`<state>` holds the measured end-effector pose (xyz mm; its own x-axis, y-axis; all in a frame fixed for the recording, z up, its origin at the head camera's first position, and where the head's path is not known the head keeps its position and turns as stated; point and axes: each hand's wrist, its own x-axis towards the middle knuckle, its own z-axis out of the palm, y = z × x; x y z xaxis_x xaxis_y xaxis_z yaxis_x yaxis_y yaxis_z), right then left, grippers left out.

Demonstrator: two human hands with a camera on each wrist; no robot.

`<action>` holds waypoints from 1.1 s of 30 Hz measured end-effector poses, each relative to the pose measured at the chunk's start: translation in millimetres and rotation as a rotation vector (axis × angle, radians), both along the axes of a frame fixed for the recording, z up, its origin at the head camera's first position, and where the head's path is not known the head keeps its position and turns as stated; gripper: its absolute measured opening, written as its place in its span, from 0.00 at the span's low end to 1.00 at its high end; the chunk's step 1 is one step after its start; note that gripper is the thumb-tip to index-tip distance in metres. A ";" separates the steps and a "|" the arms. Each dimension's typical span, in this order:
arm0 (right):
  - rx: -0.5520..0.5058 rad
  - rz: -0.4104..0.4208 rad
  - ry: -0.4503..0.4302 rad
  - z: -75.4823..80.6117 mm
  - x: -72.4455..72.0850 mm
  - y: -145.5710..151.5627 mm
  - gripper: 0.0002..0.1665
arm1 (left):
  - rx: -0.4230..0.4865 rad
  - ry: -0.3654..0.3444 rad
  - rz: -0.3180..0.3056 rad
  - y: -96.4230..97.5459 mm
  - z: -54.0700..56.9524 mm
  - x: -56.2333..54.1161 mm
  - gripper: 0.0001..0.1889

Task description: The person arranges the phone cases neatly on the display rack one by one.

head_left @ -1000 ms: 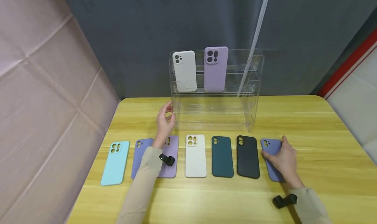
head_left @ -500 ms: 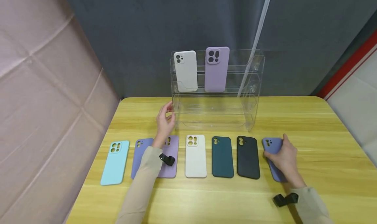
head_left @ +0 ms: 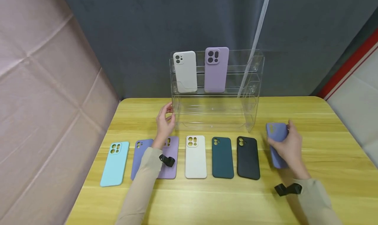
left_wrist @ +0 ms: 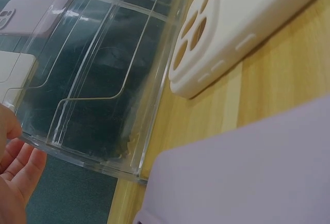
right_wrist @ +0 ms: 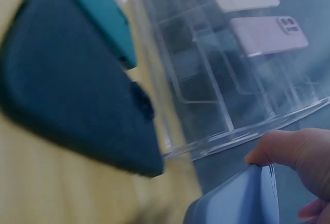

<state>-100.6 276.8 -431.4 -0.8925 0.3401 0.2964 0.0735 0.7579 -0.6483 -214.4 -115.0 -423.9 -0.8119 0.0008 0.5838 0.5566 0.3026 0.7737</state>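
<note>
At the right of the table, my right hand point(head_left: 290, 146) grips a blue-purple phone case point(head_left: 276, 146) across its width, thumb on one long edge and fingers on the other. The case is raised off the table; its upper end with the camera cutouts faces away from me. My left hand point(head_left: 165, 123) pinches the left side edge of a clear acrylic display rack point(head_left: 212, 118), its thumb point(left_wrist: 9, 125) and fingers on either side of the panel. On the rack's upper part lean a white phone case point(head_left: 186, 74) and a light purple phone case point(head_left: 216, 75).
A row of cases lies before the rack: turquoise point(head_left: 115, 164), blue-purple point(head_left: 140, 159), purple point(head_left: 171, 152), white point(head_left: 196, 161), dark teal point(head_left: 222, 159) and black point(head_left: 248, 159). My left forearm crosses over two of them. A grey curtain point(head_left: 133, 47) hangs behind the table.
My right hand has lifted the blue-purple phone case from the right end of the row and moved it forward, slightly right. My left hand stays on the rack.
</note>
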 end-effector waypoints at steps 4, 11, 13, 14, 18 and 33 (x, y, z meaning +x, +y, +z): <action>-0.002 -0.004 0.029 14.5 -6.0 -3.5 0.54 | -0.002 -0.007 -0.004 -0.2 0.2 -0.2 0.21; -0.004 0.017 0.086 35.4 -16.9 -9.6 0.52 | 0.005 -0.034 0.013 -5.9 -26.5 -17.9 0.22; -0.011 0.022 0.097 41.8 -19.9 -12.3 0.53 | -0.002 -0.047 0.020 -6.9 -30.7 -20.7 0.23; -0.015 0.024 0.103 45.0 -21.5 -13.8 0.53 | -0.005 -0.046 0.023 -6.7 -30.7 -20.6 0.23; -0.027 0.033 0.132 56.9 -28.2 -19.9 0.52 | -0.002 -0.020 0.023 -6.4 -32.8 -22.0 0.23; -0.057 0.104 0.236 94.0 -55.7 -46.4 0.53 | 0.009 -0.045 0.011 -6.9 -30.9 -21.2 0.23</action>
